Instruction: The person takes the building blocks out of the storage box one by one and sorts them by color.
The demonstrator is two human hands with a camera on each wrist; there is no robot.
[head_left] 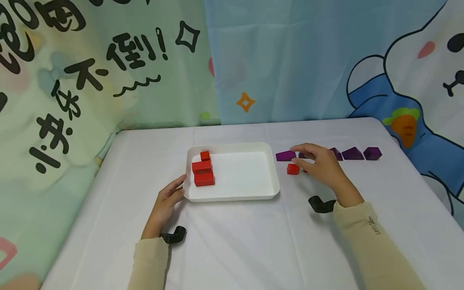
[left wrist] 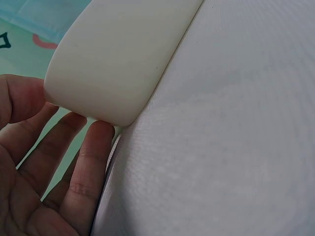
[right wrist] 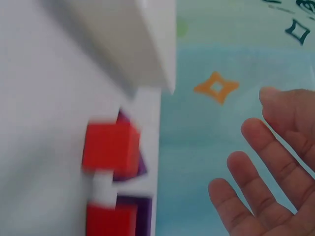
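A white tray (head_left: 239, 199) lies on the table with several red blocks (head_left: 204, 179) at its left end. My left hand (head_left: 168, 203) is at the tray's left side. In the left wrist view, the thumb and extended fingertips touch the outer wall of the tray (left wrist: 113, 64). To the tray's right, my right hand (head_left: 322, 167) hovers over a row of purple blocks (head_left: 353, 154) and a red block (head_left: 293, 169), partly hiding them. The right wrist view shows its fingers (right wrist: 266, 142) spread and holding nothing, apart from the blurred red blocks (right wrist: 109, 150).
A white cloth covers the table (head_left: 232, 245). Behind it hang a green printed curtain (head_left: 163, 104) and a blue one (head_left: 290, 72). Black wrist mounts (head_left: 322, 204) jut out from both sleeves, close above the cloth.
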